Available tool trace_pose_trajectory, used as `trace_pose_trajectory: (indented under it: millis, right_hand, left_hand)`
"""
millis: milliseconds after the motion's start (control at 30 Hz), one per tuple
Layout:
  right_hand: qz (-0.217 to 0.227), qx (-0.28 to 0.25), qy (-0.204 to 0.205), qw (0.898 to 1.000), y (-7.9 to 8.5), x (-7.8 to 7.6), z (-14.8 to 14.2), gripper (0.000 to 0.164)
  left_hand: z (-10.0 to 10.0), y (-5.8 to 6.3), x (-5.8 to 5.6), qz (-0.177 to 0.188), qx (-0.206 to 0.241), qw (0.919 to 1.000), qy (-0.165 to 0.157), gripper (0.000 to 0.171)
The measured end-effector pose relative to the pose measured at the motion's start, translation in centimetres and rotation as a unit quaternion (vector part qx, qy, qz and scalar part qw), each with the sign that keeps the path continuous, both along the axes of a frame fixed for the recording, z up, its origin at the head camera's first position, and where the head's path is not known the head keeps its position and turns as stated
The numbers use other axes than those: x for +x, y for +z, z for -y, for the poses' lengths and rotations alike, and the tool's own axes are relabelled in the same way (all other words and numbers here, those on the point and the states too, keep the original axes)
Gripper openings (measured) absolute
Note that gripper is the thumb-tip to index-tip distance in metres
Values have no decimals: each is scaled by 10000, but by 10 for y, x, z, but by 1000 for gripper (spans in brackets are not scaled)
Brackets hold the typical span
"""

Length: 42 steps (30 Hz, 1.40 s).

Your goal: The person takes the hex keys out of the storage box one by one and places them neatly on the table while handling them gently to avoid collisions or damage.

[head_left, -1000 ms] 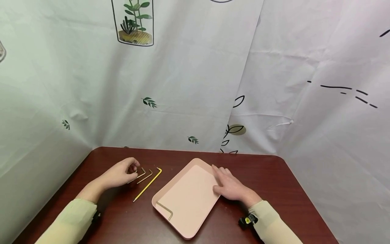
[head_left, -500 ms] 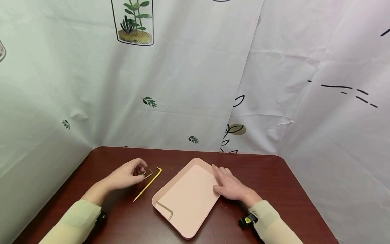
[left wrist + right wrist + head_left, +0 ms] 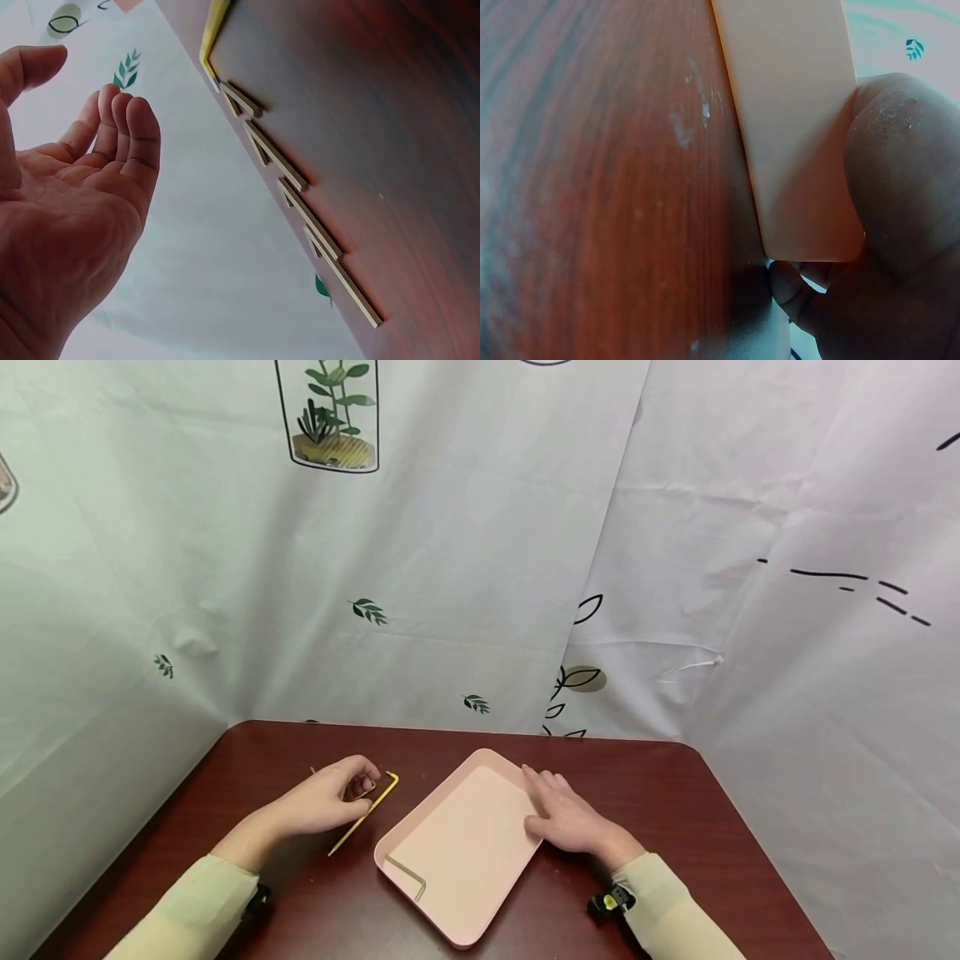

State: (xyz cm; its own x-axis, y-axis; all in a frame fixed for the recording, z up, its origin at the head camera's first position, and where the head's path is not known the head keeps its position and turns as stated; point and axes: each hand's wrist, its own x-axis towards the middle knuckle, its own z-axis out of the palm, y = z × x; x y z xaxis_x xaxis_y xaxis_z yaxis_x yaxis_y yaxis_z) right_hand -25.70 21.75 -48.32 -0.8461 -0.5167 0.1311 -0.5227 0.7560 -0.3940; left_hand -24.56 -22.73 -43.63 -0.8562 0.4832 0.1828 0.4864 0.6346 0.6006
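Observation:
My left hand [image 3: 326,797] hovers over the hex keys at the table's left, fingers loosely bent and holding nothing. In the left wrist view, the thumb of that hand [image 3: 82,180] stands apart from its fingers. Several small brass-coloured hex keys [image 3: 276,154] lie in a row beside it, mostly hidden by the hand in the head view. A longer yellow hex key [image 3: 348,836] lies just right of them. My right hand [image 3: 568,817] grips the far right side of the pink tray [image 3: 480,852], thumb over the rim. Inside the tray's near left end lies another hex key [image 3: 408,872].
The dark red wooden table [image 3: 637,777] is bounded by a white patterned curtain [image 3: 450,568] at the back and sides. Bare tabletop shows right of the tray and in front of the left hand.
My left hand has moved rightward over the row of hex keys, covering more of them and part of the yellow one. The right hand and tray have stayed put.

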Motion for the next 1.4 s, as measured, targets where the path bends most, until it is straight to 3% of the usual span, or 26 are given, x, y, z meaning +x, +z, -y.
trace_pose_trajectory:
  millis: [500, 1200, 1400]
  right_hand:
    - [44, -21, -27, 10000, 1, 1, 0, 88]
    - [45, -79, -60, 9999, 2, 1, 1, 89]
    - [234, -86, -106, 9996, 3, 2, 0, 88]
  left_hand:
    - [-15, -2, 7, 248, 132, 9983, -517, 34]
    - [-44, -1, 22, -21, 39, 9948, -1018, 30]
    - [-48, -1, 24, -5, 16, 9936, -1127, 31]
